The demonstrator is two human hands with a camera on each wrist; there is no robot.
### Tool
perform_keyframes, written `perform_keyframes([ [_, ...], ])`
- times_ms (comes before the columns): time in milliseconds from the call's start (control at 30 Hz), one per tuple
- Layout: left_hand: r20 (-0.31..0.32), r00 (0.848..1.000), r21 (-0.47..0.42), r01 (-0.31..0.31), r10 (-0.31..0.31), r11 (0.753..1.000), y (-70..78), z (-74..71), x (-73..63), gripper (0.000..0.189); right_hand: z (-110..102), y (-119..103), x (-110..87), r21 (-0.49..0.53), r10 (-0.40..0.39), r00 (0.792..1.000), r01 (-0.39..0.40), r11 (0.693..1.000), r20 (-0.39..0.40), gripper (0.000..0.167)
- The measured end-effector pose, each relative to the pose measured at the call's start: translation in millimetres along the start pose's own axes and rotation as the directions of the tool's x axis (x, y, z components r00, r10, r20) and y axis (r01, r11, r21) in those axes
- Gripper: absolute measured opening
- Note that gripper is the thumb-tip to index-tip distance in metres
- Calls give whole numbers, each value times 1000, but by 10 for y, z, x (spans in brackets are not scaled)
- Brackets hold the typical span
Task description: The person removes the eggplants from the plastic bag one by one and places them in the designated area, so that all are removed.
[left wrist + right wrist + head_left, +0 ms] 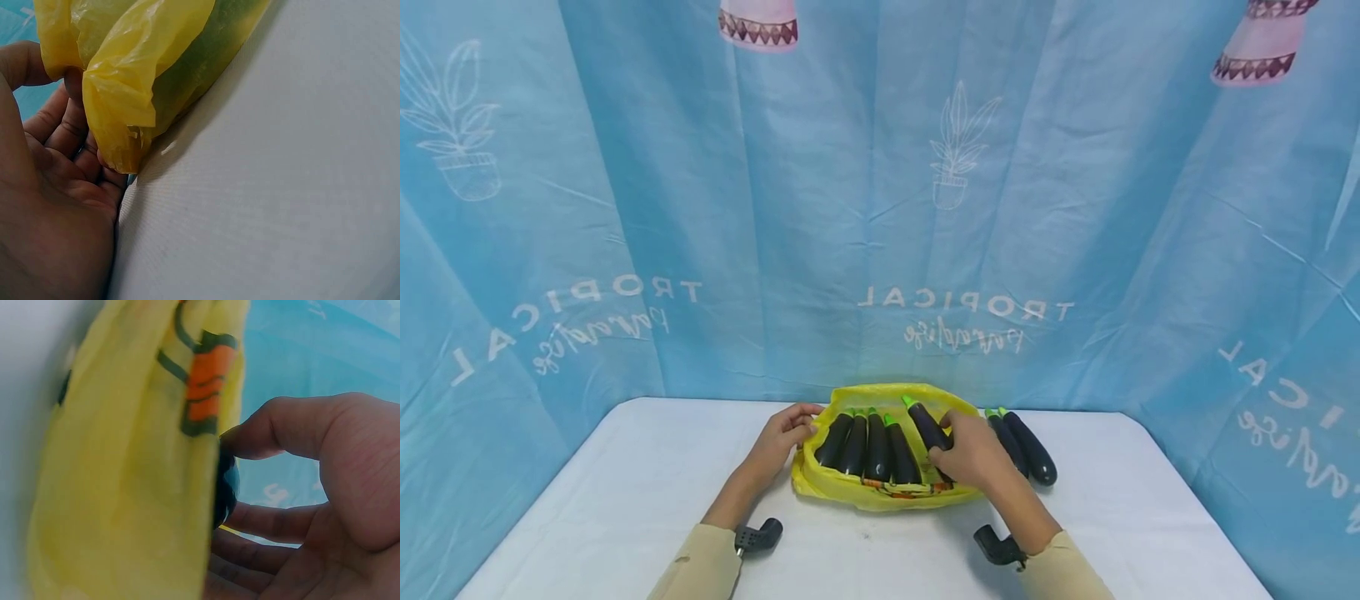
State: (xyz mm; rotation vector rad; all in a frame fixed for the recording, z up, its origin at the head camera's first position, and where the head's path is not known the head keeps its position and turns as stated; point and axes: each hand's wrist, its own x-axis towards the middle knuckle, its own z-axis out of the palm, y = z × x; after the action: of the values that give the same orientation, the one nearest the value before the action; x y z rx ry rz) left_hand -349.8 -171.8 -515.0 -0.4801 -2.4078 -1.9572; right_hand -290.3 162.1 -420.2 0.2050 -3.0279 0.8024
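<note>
A yellow plastic bag (880, 497) lies on the table, its mouth spread wide. Several dark eggplants (878, 446) with green stems lie side by side in its left part. My left hand (778, 442) pinches the bag's left edge between thumb and fingers, as the left wrist view also shows. At the bag's right part, my right hand (973, 450) grips another eggplant (925, 423), which leans with its green stem up and to the left. In the right wrist view that eggplant (226, 487) sits between thumb and fingers, partly hidden behind the bag's printed side.
Two more eggplants (1030, 446) lie on the white table (1120, 517) just right of the bag, partly behind my right hand. A blue printed curtain (820, 208) hangs behind and around the table.
</note>
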Motion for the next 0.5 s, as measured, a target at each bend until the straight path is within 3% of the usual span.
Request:
perform_keyframes([
  [500, 6, 1000, -2, -7, 7, 1000, -10, -7, 3, 33, -289, 46, -36, 70, 60, 998, -58, 996, -19, 46],
])
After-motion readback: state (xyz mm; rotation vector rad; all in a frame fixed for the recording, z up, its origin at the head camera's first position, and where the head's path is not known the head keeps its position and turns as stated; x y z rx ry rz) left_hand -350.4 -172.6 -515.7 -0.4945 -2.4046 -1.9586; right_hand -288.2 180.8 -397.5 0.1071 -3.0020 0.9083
